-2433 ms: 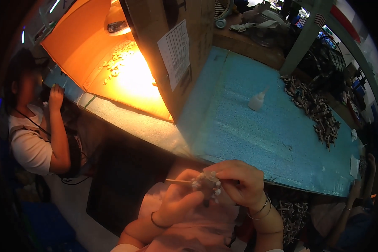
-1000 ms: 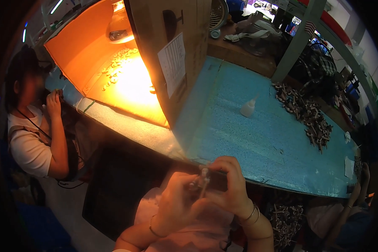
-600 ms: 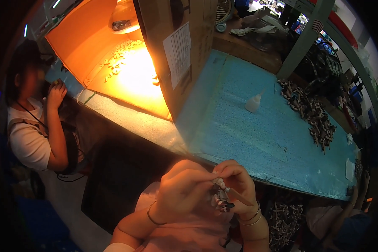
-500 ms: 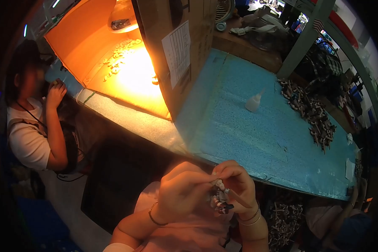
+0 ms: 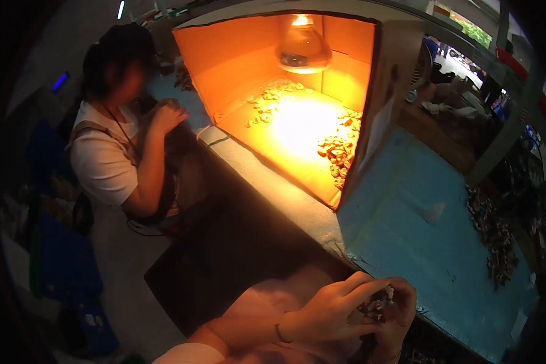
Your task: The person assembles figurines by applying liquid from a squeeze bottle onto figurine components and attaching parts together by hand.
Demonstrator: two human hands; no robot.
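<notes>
Close to the table's near edge, both my hands meet around a small brown-and-white piece (image 5: 377, 305) with a knobbly outline. My left hand (image 5: 330, 306) is closed, its fingertips and thumb on the piece's left side. On the other side my right hand (image 5: 403, 312) curls around it, also closed. Fingers cover much of the piece, and its exact kind cannot be made out. It is held in the air, apart from the tabletop.
A cardboard box (image 5: 224, 71) holds a glowing lamp (image 5: 303, 51) above several small curled pieces (image 5: 338, 151). On the blue table (image 5: 400, 224) stand a white squeeze bottle (image 5: 434, 212) and a heap of small brown pieces (image 5: 493, 236). Another person (image 5: 112, 133) is at the left.
The view has swung left, so the box and table appear farther right and more of the box's inside shows. My hands remain closed around the piece, lower and farther right in the picture.
</notes>
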